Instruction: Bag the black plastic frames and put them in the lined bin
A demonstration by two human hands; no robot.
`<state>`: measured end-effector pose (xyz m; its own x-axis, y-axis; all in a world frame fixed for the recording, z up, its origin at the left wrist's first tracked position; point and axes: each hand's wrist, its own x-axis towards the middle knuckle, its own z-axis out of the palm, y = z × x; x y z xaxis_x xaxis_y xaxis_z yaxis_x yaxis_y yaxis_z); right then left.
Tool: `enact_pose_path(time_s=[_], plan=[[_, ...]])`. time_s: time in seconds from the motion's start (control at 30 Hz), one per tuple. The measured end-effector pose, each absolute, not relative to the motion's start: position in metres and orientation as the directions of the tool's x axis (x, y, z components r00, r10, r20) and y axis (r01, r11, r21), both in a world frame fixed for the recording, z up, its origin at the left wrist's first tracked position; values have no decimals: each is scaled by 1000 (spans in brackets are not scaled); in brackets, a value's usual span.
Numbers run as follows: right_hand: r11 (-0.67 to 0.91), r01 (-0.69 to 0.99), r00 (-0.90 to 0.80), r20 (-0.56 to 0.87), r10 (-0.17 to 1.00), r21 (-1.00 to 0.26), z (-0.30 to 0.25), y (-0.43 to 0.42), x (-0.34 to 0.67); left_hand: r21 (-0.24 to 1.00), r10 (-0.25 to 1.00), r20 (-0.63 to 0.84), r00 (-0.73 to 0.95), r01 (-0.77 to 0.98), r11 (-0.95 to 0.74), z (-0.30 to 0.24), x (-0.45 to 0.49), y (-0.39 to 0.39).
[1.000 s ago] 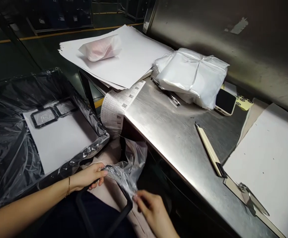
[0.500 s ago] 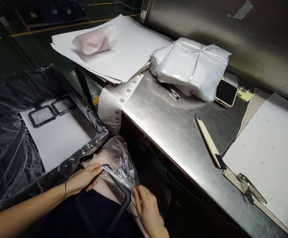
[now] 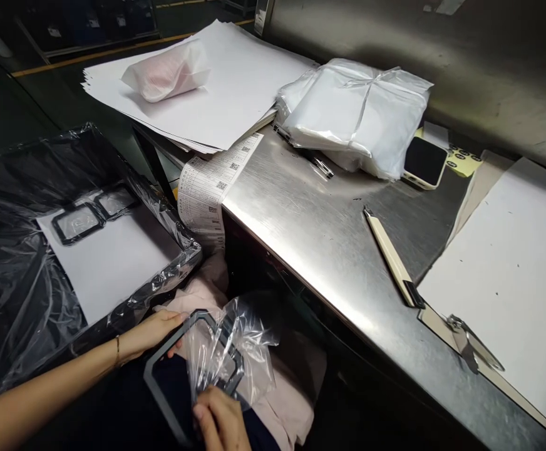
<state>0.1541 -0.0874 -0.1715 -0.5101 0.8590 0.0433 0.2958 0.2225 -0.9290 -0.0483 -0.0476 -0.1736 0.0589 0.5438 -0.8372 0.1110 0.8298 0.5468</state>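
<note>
— Steel workbench [image 3: 320, 238] fills the right side, with a stack of white sheets [image 3: 221, 94] at its far end, a tied bundle of clear bags [image 3: 357, 113], a phone [image 3: 424, 161] and a clipboard [image 3: 512, 282] on top. What sits to the left?

— Black bin [image 3: 0, 282] lined with plastic; a white sheet lies in it with two small black frames [image 3: 97, 213] at its far edge. A printed label strip [image 3: 207, 194] hangs off the bench corner between bin and bench.

— And the hands?

— Low, over the lap. Left hand [image 3: 153, 332] is closed on the far edge of a black frame [image 3: 160, 382]. Right hand [image 3: 221, 421] pinches the near edge of a thin clear bag [image 3: 230, 354], which covers the frame's right end.

— How would you handle that well?

— I'd judge: keep the frame steady with the left grip, hold the bag mouth spread wide, and ease the film along evenly so a corner doesn't snag or tear it.
</note>
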Motion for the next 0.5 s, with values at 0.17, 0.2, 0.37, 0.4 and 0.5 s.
enact_pose_path(time_s=[0.17, 0.2, 0.37, 0.4, 0.5], plan=[[4, 407, -352, -153, 923, -913, -146, -25, 175, 595, 616, -787, 36, 310, 742, -171, -57, -32], [0, 420, -328, -152, 932, -907, -142, -11, 180, 608, 634, -772, 41, 338, 719, -167, -56, -25], [112, 451, -308, -36, 951, -886, -120, 31, 198, 684, 717, -694, 69, 372, 627, -133, -44, 8], [128, 446, -303, -16, 953, -886, -115, 34, 199, 694, 720, -689, 78, 356, 626, -124, -41, 11], [146, 416, -273, 30, 962, -898, -102, 40, 201, 700, 684, -712, 161, 243, 671, -99, -38, 9]])
